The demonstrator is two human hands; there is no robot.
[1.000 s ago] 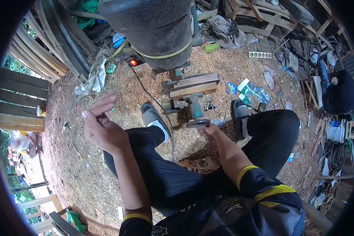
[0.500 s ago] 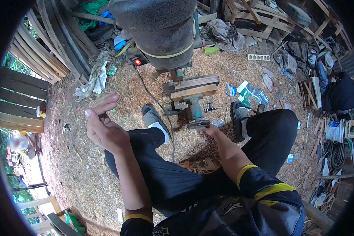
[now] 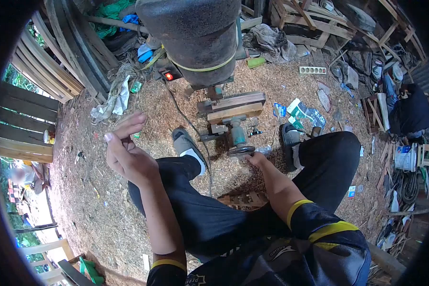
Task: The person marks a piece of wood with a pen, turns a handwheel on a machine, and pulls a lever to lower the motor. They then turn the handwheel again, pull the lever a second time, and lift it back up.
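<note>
My right hand is closed on the rim of a dark handwheel, its fingers partly hidden. The wheel belongs to a green machine vise, which holds a light wood block beside a darker board. Above them stands a large dark machine housing. My left hand is raised in the air to the left, palm up with fingers bent and apart, touching nothing.
A black cable runs down from a red-lit switch. Wood shavings cover the ground. A power strip and plastic packaging lie to the right. Another person sits at far right; one more is at far left.
My left hand has shifted very slightly. My right hand stays at the handwheel. The person at far right has moved a little.
</note>
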